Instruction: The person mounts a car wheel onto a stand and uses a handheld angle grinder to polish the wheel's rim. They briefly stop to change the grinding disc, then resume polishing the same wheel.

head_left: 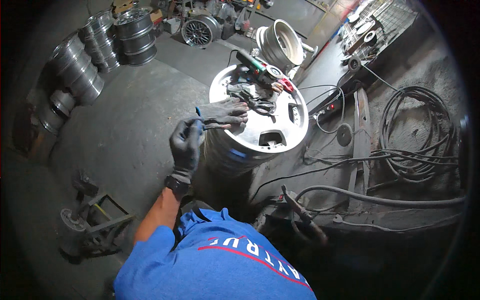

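Observation:
My left hand (185,145), in a dark work glove with a black watch at the wrist, is at the near left side of an upended silver wheel rim (245,137). Its fingers are closed at the cuff of a loose grey work glove (222,112), whose fingers extend over the rim's face. No hand shows inside that cuff. Farther in on the rim lies a crumpled pile of dark gloves (252,97). Behind the pile rests a green and black angle grinder (257,66), with a red item (287,85) beside it. My right hand is out of sight.
Stacked rims (135,37) stand at the far left, and a pale rim (282,42) leans behind the work. Coiled cables (417,132) and a thick hose (380,201) run along the right. A metal frame stand (107,220) is on the floor at lower left.

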The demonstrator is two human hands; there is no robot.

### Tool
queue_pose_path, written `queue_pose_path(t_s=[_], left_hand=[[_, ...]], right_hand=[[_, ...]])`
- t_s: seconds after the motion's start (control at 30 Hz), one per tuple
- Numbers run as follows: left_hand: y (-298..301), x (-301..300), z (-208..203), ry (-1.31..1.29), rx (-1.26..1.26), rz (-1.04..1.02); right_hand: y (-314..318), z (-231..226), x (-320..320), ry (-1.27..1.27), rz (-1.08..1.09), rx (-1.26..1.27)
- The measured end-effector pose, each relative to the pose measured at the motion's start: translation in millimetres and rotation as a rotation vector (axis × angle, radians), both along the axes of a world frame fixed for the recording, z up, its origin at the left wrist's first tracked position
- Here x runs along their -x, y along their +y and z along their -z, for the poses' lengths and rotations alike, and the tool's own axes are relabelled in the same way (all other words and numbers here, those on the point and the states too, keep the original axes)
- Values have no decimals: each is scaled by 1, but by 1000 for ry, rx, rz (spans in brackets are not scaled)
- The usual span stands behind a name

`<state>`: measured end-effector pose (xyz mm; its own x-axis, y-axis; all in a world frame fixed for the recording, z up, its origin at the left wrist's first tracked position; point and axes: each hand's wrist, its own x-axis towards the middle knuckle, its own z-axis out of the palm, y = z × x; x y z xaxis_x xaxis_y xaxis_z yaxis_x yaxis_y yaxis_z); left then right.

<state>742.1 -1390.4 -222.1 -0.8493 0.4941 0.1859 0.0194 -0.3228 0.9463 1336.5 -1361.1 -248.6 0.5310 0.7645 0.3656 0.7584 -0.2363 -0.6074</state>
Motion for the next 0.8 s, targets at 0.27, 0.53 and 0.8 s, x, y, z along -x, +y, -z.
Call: queue_pose_path(t_s=[0.27,0.53,0.8], left_hand=[[3,-40,-42,-505,11,1104],[-2,7,-20,-813,-300,1491],[-16,93,42,-893,-255,942]], right_hand=[[-98,-160,122,10,-35,-520],[-38,-111,420,458,-937,93],[-23,-57,528,708,-966,323]])
